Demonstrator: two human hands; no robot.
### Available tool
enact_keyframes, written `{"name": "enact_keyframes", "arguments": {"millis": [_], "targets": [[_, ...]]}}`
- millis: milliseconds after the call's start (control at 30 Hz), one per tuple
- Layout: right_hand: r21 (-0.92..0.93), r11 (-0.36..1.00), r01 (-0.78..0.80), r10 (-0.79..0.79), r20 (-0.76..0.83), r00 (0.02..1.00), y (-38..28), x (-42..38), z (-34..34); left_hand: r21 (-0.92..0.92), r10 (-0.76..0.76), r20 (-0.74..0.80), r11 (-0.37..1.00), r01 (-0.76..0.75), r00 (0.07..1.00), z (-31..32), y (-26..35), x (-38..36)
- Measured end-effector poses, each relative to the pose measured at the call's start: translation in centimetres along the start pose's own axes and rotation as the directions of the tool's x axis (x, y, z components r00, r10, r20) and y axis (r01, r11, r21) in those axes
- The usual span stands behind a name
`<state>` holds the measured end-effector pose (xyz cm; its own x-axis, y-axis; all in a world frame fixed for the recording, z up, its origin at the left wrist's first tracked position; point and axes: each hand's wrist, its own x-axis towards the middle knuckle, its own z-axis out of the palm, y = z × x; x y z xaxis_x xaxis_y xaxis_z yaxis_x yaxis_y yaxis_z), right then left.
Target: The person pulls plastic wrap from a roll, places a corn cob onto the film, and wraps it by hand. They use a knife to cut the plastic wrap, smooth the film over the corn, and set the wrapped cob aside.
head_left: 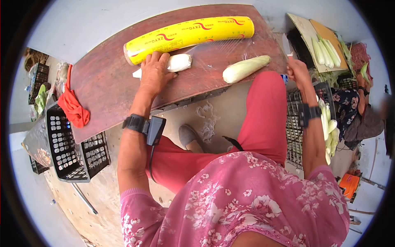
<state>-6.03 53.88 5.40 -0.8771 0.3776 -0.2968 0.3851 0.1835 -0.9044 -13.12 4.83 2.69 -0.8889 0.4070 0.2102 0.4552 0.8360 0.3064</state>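
My left hand [154, 74] lies across a whitish ear of corn [180, 62] on the table, fingers over its far side and thumb on the near side. The palm hides part of that ear. Just beyond it is a yellow roll of cling film [191, 36], with clear film spread toward me. A pale green ear of corn in its husk [246, 69] rests on the film to the right. At the table's right edge, my right hand [299, 73] is closed around the handle of a knife [286, 44], blade pointing away from me.
The reddish-brown table [107, 82] has a red cloth [74, 103] over its left corner. Black crates [61, 144] stand at left. Another crate [294, 127] holds corn at right. More ears [326, 51] lie on a board, near another person's arm [363, 96]. Husk scraps [207, 121] litter the floor.
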Motion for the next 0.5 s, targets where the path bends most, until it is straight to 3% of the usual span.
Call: {"name": "enact_keyframes", "arguments": {"millis": [67,133,200,267,367,500], "targets": [[-0.063,0.991,0.118,-0.125,-0.105,0.987,-4.7,-6.8,3.7,0.001,-0.005,-0.008,1.000,0.005,1.000,0.1,-0.1,-0.1],[-0.011,0.980,0.196,-0.192,0.176,0.966,-5.5,-11.0,5.2,0.004,0.006,-0.029,1.000,-0.006,1.000,0.6,-0.4,-0.1],[-0.136,0.931,0.338,-0.289,0.288,0.913,-6.5,-14.4,9.3,0.005,0.002,-0.013,1.000,-0.002,1.000,0.4,-0.2,0.0],[-0.306,0.765,0.566,-0.404,0.456,0.793,-6.0,-14.9,12.2,-0.001,0.001,-0.009,1.000,-0.001,1.000,0.3,-0.1,0.1],[-0.239,0.737,0.632,-0.500,0.435,0.749,-5.7,-14.6,16.4,-0.016,0.008,-0.019,1.000,-0.008,1.000,0.4,-0.3,-0.1],[-0.296,0.745,0.598,-0.433,0.466,0.771,-5.9,-13.6,19.3,-0.016,0.015,-0.027,1.000,-0.016,1.000,0.4,-0.4,-0.2]]}}
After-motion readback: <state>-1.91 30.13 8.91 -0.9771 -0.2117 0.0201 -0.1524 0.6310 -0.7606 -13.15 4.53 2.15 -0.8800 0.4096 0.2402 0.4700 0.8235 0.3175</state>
